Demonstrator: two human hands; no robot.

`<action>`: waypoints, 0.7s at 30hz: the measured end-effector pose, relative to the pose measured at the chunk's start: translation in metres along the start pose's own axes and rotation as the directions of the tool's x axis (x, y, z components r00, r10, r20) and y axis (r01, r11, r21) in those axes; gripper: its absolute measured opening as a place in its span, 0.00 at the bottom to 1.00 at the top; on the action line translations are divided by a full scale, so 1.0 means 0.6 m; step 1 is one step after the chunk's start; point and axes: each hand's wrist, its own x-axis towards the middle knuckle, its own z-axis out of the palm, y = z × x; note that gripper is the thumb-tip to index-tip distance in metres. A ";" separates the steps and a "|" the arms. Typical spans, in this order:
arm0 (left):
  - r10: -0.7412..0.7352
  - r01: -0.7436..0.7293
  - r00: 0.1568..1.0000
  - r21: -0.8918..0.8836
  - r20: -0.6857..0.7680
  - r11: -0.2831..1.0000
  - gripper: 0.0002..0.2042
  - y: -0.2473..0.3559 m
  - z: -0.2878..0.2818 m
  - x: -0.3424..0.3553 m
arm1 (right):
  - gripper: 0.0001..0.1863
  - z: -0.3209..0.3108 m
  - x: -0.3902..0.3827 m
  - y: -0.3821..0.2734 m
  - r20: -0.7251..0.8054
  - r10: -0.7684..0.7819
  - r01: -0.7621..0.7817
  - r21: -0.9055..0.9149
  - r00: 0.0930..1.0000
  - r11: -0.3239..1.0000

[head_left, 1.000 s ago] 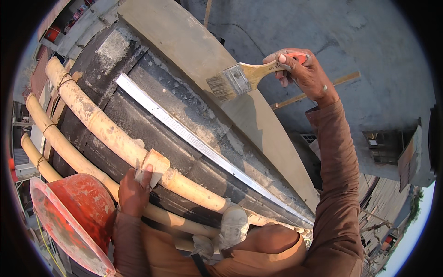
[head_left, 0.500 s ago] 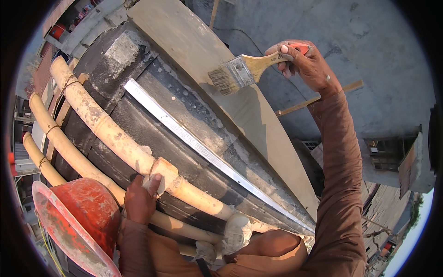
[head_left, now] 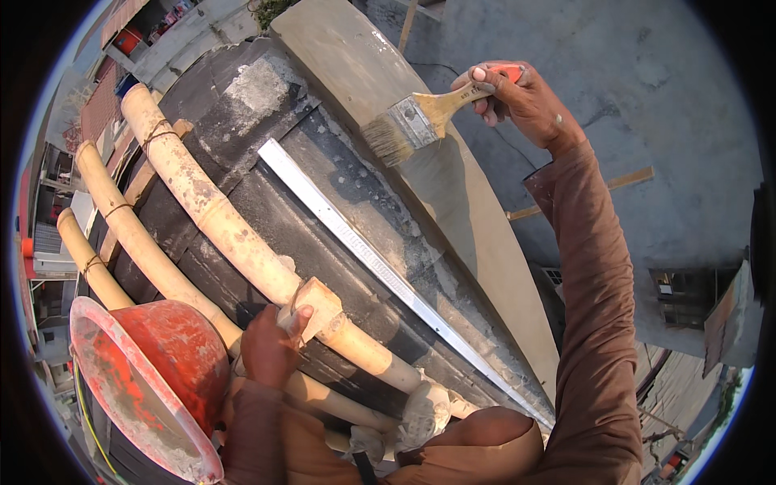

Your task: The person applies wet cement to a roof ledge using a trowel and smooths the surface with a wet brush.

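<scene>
My right hand (head_left: 509, 105) grips the red-tipped wooden handle of a flat paintbrush (head_left: 408, 121), its pale, stained bristles held over a long grey board-like ledge (head_left: 477, 226). My left hand (head_left: 275, 343) is closed on a pale block (head_left: 319, 303) at the uppermost bamboo pole (head_left: 194, 202). A dusty red-orange bucket (head_left: 162, 364) lies tilted beside my left forearm, its rim toward the left. Between that pole and the ledge, a long silver metal strip (head_left: 339, 222) lies along a dark, patchy roof surface (head_left: 226, 97).
Two more tied bamboo poles (head_left: 113, 202) run parallel on the left. A pale lumpy bundle (head_left: 424, 412) sits near my bent knee (head_left: 485, 436). Beyond the ledge, far lower, are a grey concrete surface (head_left: 647, 97), a wooden batten (head_left: 630, 178) and a window opening (head_left: 687, 295). Other buildings show at the rims.
My right hand with the brush has risen slightly in the picture. The roof, poles and my left hand appear shifted rightward as the view moved; my left hand keeps its hold.
</scene>
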 end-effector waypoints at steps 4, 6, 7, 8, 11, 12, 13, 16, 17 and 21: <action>0.054 -0.055 0.998 -0.048 -0.026 0.997 0.30 -0.016 0.006 -0.001 | 0.25 -0.056 0.005 0.035 -0.075 0.094 -0.099 -0.062 0.993 0.993; 0.089 -0.091 0.995 -0.043 -0.054 0.995 0.30 -0.016 0.011 0.003 | 0.25 -0.153 -0.021 0.063 -0.238 0.125 -0.146 -0.074 0.963 0.986; 0.087 -0.088 0.994 -0.017 -0.070 0.996 0.29 -0.012 0.012 0.002 | 0.26 -0.167 -0.029 0.057 -0.310 0.140 -0.169 -0.070 0.940 0.983; 0.087 -0.086 0.993 0.009 -0.085 0.996 0.29 -0.011 0.012 0.001 | 0.26 -0.169 -0.026 0.061 -0.280 0.116 -0.131 -0.033 0.953 0.991; 0.054 -0.054 0.997 0.006 -0.049 0.999 0.28 -0.010 0.009 0.000 | 0.26 -0.096 -0.020 0.025 -0.198 0.077 -0.076 0.009 0.977 0.997; 0.053 -0.054 0.998 -0.016 -0.046 0.998 0.28 -0.011 0.010 -0.001 | 0.26 -0.056 -0.017 0.016 -0.110 0.078 -0.077 0.015 0.991 0.997; 0.050 -0.052 0.998 -0.038 -0.047 0.998 0.29 -0.014 0.010 -0.001 | 0.26 -0.017 -0.014 0.014 -0.019 0.075 -0.075 0.023 0.997 0.997; 0.124 -0.126 0.991 -0.024 -0.053 0.992 0.29 -0.027 0.013 0.001 | 0.26 -0.004 -0.026 0.035 0.048 0.111 -0.111 -0.007 0.993 0.994; 0.159 -0.159 0.986 -0.002 -0.056 0.987 0.29 -0.031 0.014 0.000 | 0.25 -0.014 -0.032 0.045 0.038 0.129 -0.128 -0.022 0.991 0.992; 0.077 -0.077 0.997 0.014 -0.027 0.997 0.29 -0.012 0.006 0.002 | 0.25 -0.149 -0.083 0.080 -0.291 0.202 -0.199 0.041 0.935 0.979</action>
